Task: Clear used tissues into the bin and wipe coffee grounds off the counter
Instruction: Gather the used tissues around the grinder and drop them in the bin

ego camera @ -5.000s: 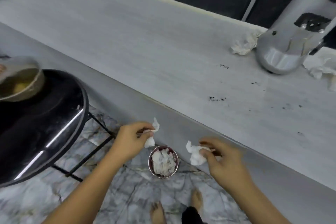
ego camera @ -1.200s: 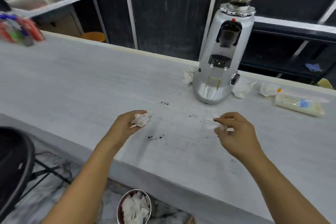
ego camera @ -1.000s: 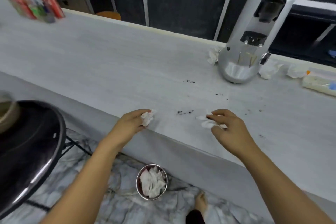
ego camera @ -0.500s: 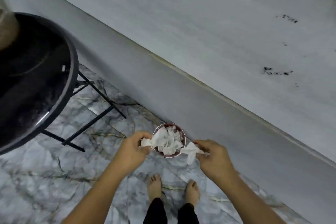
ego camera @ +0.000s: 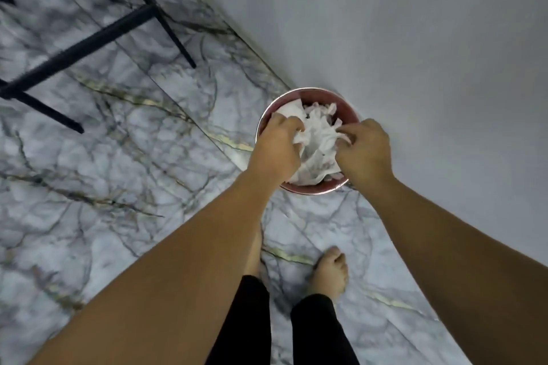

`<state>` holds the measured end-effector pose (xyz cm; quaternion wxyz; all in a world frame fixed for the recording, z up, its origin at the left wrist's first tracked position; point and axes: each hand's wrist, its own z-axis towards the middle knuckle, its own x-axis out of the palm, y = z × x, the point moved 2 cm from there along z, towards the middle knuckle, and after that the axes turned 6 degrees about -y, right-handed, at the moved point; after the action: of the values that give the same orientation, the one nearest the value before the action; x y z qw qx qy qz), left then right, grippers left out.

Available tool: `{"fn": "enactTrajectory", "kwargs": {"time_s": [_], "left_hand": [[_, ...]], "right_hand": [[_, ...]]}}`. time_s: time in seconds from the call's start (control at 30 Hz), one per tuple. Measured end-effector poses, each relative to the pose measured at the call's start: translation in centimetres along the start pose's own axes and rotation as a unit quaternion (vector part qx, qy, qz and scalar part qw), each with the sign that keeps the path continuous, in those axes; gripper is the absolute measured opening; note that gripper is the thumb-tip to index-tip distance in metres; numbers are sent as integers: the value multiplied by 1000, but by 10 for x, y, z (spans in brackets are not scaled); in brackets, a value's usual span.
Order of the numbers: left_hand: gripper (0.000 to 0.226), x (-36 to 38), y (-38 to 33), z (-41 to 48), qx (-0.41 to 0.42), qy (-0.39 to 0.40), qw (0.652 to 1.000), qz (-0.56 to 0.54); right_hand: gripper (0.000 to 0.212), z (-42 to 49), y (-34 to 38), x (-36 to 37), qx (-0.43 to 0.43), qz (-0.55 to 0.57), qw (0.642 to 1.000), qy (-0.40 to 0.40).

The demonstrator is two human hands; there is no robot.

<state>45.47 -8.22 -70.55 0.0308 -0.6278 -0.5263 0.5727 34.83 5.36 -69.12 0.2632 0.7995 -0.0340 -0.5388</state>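
Crumpled white tissues (ego camera: 315,142) fill the small round bin with a dark red inside and a shiny metal rim (ego camera: 314,189), and both hands are down in that heap. The left hand (ego camera: 277,147) has its fingers curled shut around a wad of white tissue at the left side of the pile. The right hand (ego camera: 366,151) is likewise curled, its fingertips pinched on a fold of tissue at the right side; motion blur makes it hard to say whether that fold is a separate piece or part of the heap. Both hands sit over the bin's opening, the left covering its near-left rim and the right its near-right rim. The bin stands on the grey-veined marble floor (ego camera: 118,187), right against the foot of the plain grey counter front (ego camera: 415,38). The person's bare right foot (ego camera: 329,272) is planted on the floor just behind the bin, below black trouser legs (ego camera: 320,332). Thin black metal stool legs (ego camera: 89,44) cross the upper left.
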Motion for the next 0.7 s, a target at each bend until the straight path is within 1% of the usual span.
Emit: {"fn": "enactTrajectory", "kwargs": {"time_s": [0.07, 0.17, 0.23, 0.3, 0.37, 0.4, 0.43, 0.5, 0.57, 0.63, 0.7], "left_hand": [[39, 12, 7, 6, 8, 0, 999, 35], [61, 17, 7, 7, 28, 21, 994, 108], [71, 12, 0, 1, 43, 29, 990, 133], [74, -1, -10, -7, 51, 23, 988, 141], [72, -21, -22, -17, 41, 26, 989, 138], [69, -34, -33, -25, 33, 28, 991, 128], [66, -51, -46, -35, 23, 34, 992, 117], [57, -95, -81, -56, 15, 44, 994, 96], [50, -131, -110, -76, 12, 50, 995, 89], [45, -188, -155, -102, 18, 51, 996, 67], [43, -249, -206, -128, 29, 43, 998, 32]], "right_hand": [[33, 6, -12, 16, -5, -22, 1000, 12], [42, 9, -16, 23, -21, -68, 995, 63], [46, 5, -10, 13, -13, -59, 996, 71], [41, -4, 0, -8, -7, -49, 997, 60], [30, -16, 11, -34, 1, -40, 998, 44], [26, -25, 17, -51, 10, -32, 999, 43], [25, -34, 26, -70, 20, -25, 998, 48], [34, -58, 50, -122, 38, -13, 997, 72], [38, -83, 73, -166, 45, 3, 992, 117], [33, -112, 109, -237, 53, 20, 982, 183], [31, -141, 148, -308, 57, 47, 971, 229]]}}
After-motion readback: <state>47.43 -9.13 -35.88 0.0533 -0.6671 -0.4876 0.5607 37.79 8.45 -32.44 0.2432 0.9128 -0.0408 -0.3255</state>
